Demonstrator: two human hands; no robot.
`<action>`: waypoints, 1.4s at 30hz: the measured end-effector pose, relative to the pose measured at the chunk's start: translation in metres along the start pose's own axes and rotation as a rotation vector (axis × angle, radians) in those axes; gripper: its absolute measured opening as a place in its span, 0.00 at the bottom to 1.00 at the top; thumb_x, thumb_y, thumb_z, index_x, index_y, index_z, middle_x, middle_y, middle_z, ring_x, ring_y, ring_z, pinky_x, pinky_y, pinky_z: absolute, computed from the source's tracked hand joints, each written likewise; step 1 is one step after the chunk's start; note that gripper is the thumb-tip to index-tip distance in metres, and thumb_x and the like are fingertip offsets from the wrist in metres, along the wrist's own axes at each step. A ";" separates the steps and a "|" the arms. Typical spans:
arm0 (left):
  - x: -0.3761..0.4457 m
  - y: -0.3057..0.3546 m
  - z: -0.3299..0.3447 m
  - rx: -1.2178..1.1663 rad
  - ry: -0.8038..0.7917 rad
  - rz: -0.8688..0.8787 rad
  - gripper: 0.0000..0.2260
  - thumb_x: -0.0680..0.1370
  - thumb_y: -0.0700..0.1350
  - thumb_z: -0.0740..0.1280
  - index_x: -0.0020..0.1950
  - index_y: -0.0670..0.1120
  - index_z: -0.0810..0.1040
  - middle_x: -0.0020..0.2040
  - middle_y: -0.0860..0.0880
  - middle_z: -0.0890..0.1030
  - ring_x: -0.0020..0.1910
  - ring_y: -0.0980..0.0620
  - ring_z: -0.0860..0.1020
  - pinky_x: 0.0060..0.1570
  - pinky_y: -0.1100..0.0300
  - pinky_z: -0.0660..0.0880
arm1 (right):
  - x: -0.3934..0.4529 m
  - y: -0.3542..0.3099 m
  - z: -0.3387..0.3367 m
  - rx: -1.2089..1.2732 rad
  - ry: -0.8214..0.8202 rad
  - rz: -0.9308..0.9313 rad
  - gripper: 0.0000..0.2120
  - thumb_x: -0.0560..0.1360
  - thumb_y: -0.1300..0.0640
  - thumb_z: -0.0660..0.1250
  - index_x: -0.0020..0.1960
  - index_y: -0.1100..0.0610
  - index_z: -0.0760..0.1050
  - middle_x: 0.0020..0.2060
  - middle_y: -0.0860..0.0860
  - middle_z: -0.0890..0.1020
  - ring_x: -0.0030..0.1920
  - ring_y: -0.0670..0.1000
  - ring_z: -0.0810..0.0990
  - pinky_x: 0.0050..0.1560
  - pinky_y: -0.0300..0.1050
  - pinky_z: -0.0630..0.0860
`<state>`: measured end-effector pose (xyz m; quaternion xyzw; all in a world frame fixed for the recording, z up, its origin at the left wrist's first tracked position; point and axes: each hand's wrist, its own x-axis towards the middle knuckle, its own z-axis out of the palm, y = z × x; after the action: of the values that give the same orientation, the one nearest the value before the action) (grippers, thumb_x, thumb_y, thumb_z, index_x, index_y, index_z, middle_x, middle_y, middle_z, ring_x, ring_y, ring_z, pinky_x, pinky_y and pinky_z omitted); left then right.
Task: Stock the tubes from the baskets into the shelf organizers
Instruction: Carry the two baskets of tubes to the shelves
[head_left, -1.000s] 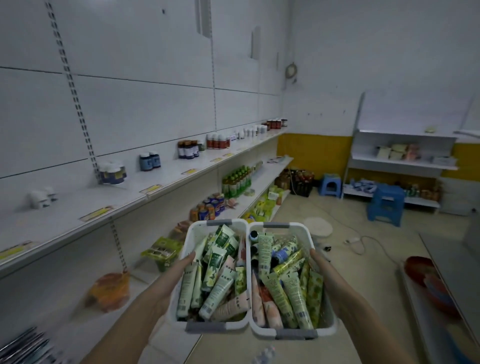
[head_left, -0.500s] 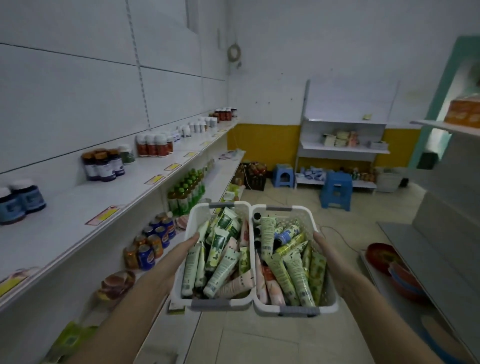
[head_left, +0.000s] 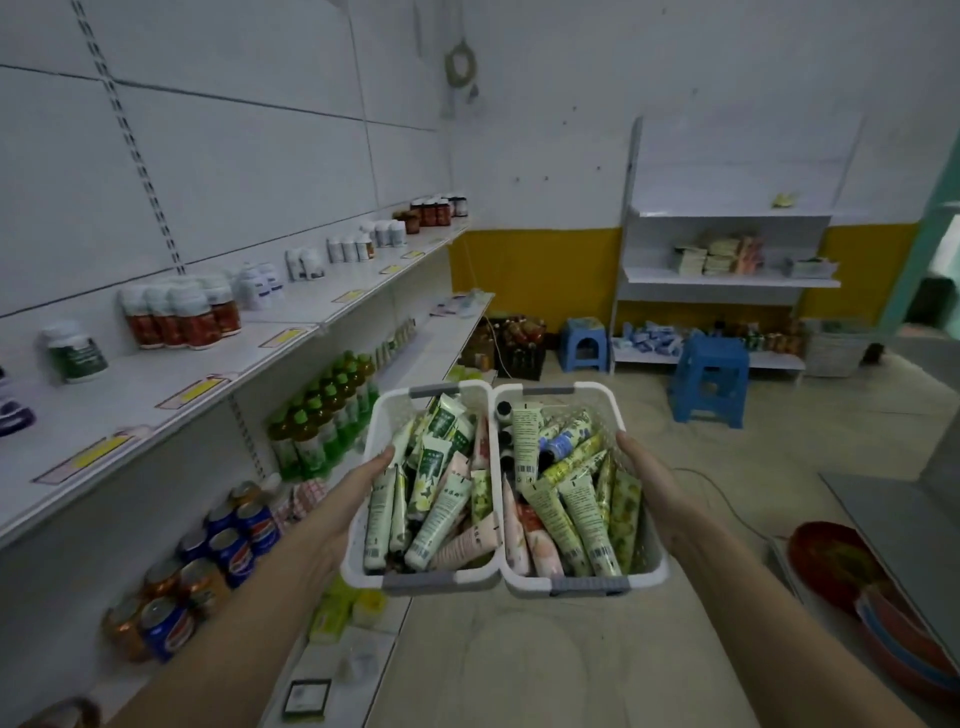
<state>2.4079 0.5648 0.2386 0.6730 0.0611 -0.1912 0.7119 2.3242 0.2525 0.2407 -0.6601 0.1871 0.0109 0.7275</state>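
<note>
Two white plastic baskets, left basket (head_left: 363, 540) and right basket (head_left: 652, 545), full of tubes (head_left: 436, 514), side by side at frame centre. Left hand (head_left: 358, 483) grips left basket, right hand (head_left: 644, 478) grips right. No organizers visible; stocking not begun.

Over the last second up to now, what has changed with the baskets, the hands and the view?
The person has walked forward along the left shelf: its red jars and green bottles have come closer, and the blue stool looms larger. Nothing was taken up or let go. The left hand and right hand still hold the two white baskets side by side, with the tubes lying inside as before.
</note>
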 end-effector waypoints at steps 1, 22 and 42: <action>0.021 0.005 0.014 -0.018 0.002 -0.009 0.20 0.77 0.57 0.66 0.55 0.42 0.82 0.45 0.41 0.85 0.43 0.43 0.82 0.49 0.49 0.79 | 0.024 -0.011 -0.011 0.000 -0.014 0.010 0.24 0.83 0.43 0.49 0.52 0.56 0.79 0.37 0.52 0.87 0.36 0.49 0.86 0.37 0.41 0.76; 0.460 0.086 0.154 0.042 0.035 -0.032 0.18 0.78 0.59 0.64 0.52 0.46 0.82 0.41 0.47 0.86 0.44 0.48 0.82 0.42 0.57 0.76 | 0.480 -0.110 -0.121 -0.123 -0.056 0.108 0.26 0.83 0.41 0.48 0.49 0.56 0.79 0.35 0.51 0.86 0.38 0.51 0.85 0.41 0.44 0.74; 0.802 0.158 0.128 -0.217 0.266 -0.064 0.24 0.70 0.61 0.72 0.61 0.48 0.80 0.53 0.44 0.84 0.54 0.43 0.82 0.61 0.44 0.75 | 0.921 -0.190 -0.059 -0.185 -0.375 0.157 0.27 0.83 0.42 0.49 0.58 0.59 0.78 0.47 0.58 0.86 0.43 0.54 0.86 0.39 0.43 0.79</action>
<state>3.1792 0.2900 0.1212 0.6093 0.1966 -0.1152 0.7595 3.2154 -0.0416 0.1552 -0.6937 0.0973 0.2071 0.6830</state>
